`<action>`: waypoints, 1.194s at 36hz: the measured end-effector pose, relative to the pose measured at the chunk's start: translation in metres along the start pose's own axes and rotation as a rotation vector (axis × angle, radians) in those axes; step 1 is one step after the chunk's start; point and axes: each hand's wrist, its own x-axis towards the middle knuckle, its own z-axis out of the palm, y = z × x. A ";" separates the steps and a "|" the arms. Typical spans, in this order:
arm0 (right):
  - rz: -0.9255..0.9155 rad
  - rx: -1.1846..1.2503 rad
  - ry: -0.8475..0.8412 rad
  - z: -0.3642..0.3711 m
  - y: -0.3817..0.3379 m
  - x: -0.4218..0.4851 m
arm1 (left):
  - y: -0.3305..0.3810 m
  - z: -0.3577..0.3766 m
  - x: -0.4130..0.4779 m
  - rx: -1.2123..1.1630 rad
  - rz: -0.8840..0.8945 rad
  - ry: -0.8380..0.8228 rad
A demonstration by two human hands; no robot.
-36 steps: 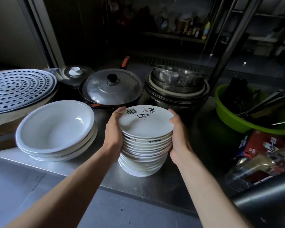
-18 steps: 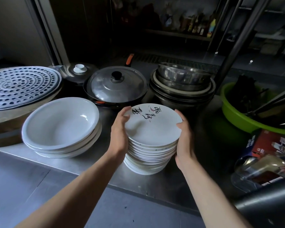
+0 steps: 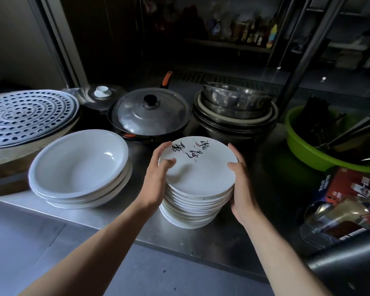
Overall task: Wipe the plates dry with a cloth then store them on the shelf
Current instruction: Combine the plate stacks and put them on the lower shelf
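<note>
Plates (image 3: 201, 178): one stack on tabletop (image 3: 107, 221) | my left grip (image 3: 158, 178) and right grip (image 3: 241, 184) curled round its sides, thumbs on top plate | white bowls (image 3: 79, 163): one pile, at least three | green basin (image 3: 297, 150): holds dark utensils (image 3: 350, 131)

A steel counter (image 3: 77, 213) carries a perforated metal steamer tray (image 3: 26, 116) at the far left, lying flat on a thick round wooden board (image 3: 19, 155). Behind it sits a dark lid with a white knob (image 3: 102, 91). Beside that is a wok (image 3: 150, 133) under a metal lid (image 3: 152, 114) (black knob on top, an orange handle (image 3: 166, 79) pointing away). To its right stands a nested stack of steel basins (image 3: 235, 112). A green plastic basin (image 3: 303, 150) at the right holds dark utensils (image 3: 350, 131). Just in front of it lies a red box (image 3: 350, 186), with a clear packet (image 3: 340, 214) nearer. Bottles (image 3: 254, 33) stand in the dim background.
</note>
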 end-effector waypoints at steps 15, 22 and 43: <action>-0.348 -0.134 -0.119 -0.003 0.029 -0.039 | -0.010 -0.013 -0.022 0.183 0.196 -0.134; -0.367 -0.111 -0.001 0.017 0.036 -0.033 | -0.018 -0.017 -0.022 0.177 0.211 -0.086; -0.308 -0.218 -0.106 0.002 0.033 -0.025 | -0.022 -0.020 -0.021 0.213 0.219 -0.101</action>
